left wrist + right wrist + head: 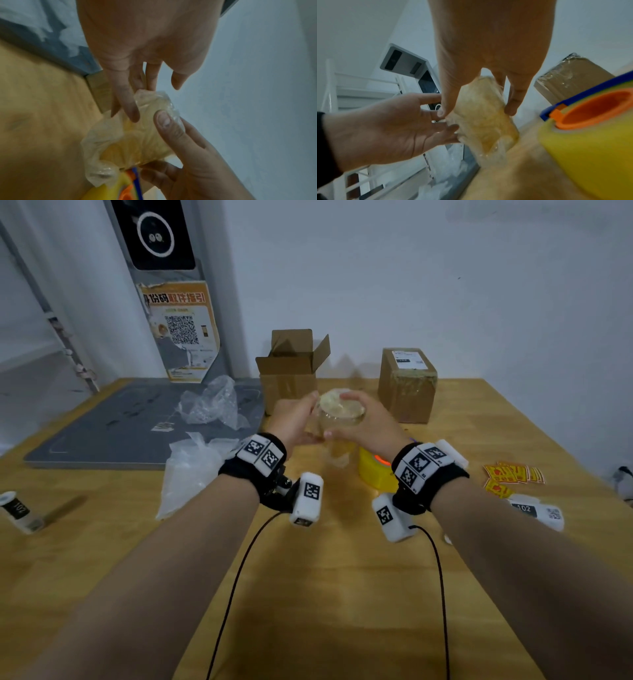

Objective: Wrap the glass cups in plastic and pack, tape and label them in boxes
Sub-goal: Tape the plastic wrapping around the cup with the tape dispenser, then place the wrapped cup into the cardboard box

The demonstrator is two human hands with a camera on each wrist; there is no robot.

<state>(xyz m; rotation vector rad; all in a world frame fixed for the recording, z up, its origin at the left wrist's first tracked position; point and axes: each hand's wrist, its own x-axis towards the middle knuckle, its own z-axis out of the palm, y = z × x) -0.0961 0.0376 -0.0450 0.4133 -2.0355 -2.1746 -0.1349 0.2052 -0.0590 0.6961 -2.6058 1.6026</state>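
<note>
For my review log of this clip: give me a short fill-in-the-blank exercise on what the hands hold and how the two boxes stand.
1. Both hands, left hand and right hand, hold a glass cup wrapped in ____.
2. The box behind the left hand has its flaps ____.
3. The box behind the right hand is taped shut and bears a white ____ on top.
4. The yellow tape roll lies under the ____ wrist.

Missing words: plastic; open; label; right

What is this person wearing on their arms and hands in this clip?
Both forearms are bare, with no sleeves or gloves. The left hand and right hand each have a black wrist strap carrying white blocks printed with black square tag patterns. A thin black cable trails from each wrist unit toward the person.
</note>
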